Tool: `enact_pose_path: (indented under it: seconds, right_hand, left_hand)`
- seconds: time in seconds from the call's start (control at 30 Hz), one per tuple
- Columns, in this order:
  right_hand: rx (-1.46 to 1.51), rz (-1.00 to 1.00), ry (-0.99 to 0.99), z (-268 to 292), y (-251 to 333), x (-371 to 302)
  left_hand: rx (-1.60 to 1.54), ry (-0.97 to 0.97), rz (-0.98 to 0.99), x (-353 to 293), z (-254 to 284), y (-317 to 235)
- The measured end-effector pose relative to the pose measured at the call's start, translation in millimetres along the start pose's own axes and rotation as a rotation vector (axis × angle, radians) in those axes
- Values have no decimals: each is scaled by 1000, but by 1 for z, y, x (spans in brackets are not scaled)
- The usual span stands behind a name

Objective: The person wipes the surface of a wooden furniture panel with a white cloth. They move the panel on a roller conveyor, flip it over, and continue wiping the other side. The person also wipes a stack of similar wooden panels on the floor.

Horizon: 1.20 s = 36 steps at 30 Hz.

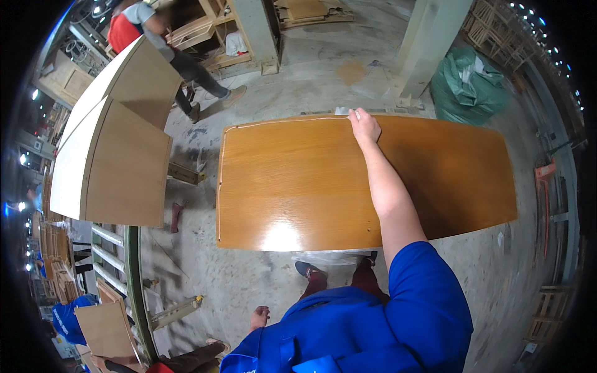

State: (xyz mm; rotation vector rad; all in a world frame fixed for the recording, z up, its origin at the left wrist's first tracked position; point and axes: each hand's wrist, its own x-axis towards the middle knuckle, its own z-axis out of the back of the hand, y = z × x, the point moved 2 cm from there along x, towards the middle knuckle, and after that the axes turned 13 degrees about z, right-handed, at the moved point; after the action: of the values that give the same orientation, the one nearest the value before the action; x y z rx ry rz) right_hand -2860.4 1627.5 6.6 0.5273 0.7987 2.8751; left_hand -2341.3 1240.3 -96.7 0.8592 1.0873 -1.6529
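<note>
In front of me lies a varnished orange-brown wooden panel (298, 180), slightly curved along its far edge. A thin white line, like a bead of glue, runs near its left and far edges and reaches my right hand (365, 127). That hand is closed at the far edge, its arm stretched across the panel. What it grips, if anything, is hidden; a small white bit (341, 110) shows just beside it. The panel's right part is darker under my arm's shade. My left hand (259, 317) hangs low by my side, fingers curled, with nothing visible in it.
Pale wooden cabinets (124, 161) stand at the left, near a green-framed roller conveyor (134, 273). A person in a red vest (124, 31) walks behind them. A green sack (467, 87) sits by a pillar (429, 46). Another person holds a board (109, 332) at lower left.
</note>
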Motion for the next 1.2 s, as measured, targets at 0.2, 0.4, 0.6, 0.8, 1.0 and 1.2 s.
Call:
enact_pose_path:
  seconds: [0.2,0.4,0.6,0.8,1.0,1.2]
  right_hand:
    - [-38,-69,-84,46,-73,11]
    - [-67,-131,-97,83,-132,20]
    - [-44,-123,-40,95,-148,23]
    - [-24,-105,5,97,-152,25]
    - [-15,-102,-45,121,-194,31]
    - [-43,-159,-111,160,-255,38]
  left_hand:
    - [12,40,-51,-9,-37,-30]
    - [114,48,-72,-22,-74,-57]
    - [137,50,-102,-32,-95,-68]
    - [154,8,-87,-43,-104,-74]
    - [208,-31,-132,-59,-127,-84]
    - [295,-58,-180,-83,-170,-96]
